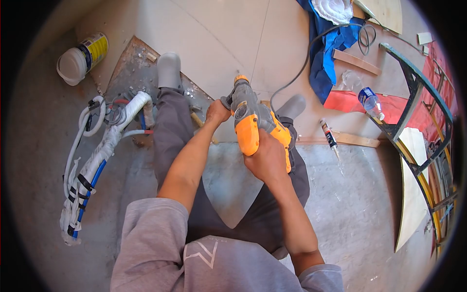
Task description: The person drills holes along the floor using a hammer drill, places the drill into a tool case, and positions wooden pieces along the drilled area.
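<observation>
An orange and grey rotary hammer drill (pixel 247 107) is held in both hands, its nose pointing away from me toward the tiled floor. My right hand (pixel 267 158) is wrapped round its rear handle. Around the side handle near the front, my left hand (pixel 217 113) is closed. The orange collar (pixel 241 79) sits at the drill's front end; a short bit seems to show beyond it, too small to make out well. A black power cord (pixel 297 73) runs from the drill's right side and curves up toward the top right.
Wrapped pipes and hoses (pixel 104 146) stand at left near a tipped bucket (pixel 80 57). Right of my foot lie a sealant tube (pixel 329 136), a plastic bottle (pixel 370 102), wood strips (pixel 356 62) and blue sheeting (pixel 322 73). A ladder (pixel 418 87) lies along the right side.
</observation>
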The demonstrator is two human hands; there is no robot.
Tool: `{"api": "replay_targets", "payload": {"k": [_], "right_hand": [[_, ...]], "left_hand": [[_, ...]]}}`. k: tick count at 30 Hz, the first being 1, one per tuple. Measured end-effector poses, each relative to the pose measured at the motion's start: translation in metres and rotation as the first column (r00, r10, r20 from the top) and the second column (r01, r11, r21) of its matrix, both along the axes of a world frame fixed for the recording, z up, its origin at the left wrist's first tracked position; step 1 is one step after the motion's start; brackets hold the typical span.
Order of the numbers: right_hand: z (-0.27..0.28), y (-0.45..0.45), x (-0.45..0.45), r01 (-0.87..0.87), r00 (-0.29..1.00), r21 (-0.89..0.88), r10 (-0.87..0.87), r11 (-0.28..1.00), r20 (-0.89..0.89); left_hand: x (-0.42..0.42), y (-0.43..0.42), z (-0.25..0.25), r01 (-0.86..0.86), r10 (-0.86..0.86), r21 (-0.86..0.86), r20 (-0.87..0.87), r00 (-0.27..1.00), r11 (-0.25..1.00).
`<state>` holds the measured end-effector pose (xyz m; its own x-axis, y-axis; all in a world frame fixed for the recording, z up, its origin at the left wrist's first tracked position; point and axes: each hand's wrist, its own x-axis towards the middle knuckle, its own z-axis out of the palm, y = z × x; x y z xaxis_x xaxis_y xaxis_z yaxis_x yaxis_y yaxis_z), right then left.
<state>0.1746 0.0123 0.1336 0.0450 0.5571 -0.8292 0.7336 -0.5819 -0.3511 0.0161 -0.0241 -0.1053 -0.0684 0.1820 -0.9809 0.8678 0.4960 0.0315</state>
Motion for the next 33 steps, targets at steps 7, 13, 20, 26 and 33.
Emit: {"api": "replay_targets", "payload": {"k": [7,13,20,26,33], "right_hand": [[-0.001,0.005,-0.005,0.017,1.000,-0.045,-0.017,0.999,0.004],[-0.002,0.006,-0.007,0.029,0.999,-0.045,-0.028,0.999,0.023],[-0.002,0.015,-0.009,0.015,0.999,-0.039,-0.014,0.999,0.038],[-0.001,0.020,-0.009,0.018,0.999,-0.035,-0.017,0.999,0.044],[-0.004,0.022,-0.009,0.031,0.999,0.027,-0.031,0.999,-0.010]], "left_hand": [[-0.006,-0.007,-0.012,0.022,-0.021,-0.027,0.040,0.999,0.999],[-0.007,0.002,-0.006,0.047,-0.045,-0.055,0.038,0.998,0.997],[-0.007,-0.001,-0.009,0.031,-0.029,-0.031,0.043,0.999,0.999],[-0.006,0.012,0.003,0.018,-0.016,-0.042,0.045,0.999,0.999],[-0.005,0.014,0.002,0.002,0.000,-0.061,0.033,0.999,0.998]]}}
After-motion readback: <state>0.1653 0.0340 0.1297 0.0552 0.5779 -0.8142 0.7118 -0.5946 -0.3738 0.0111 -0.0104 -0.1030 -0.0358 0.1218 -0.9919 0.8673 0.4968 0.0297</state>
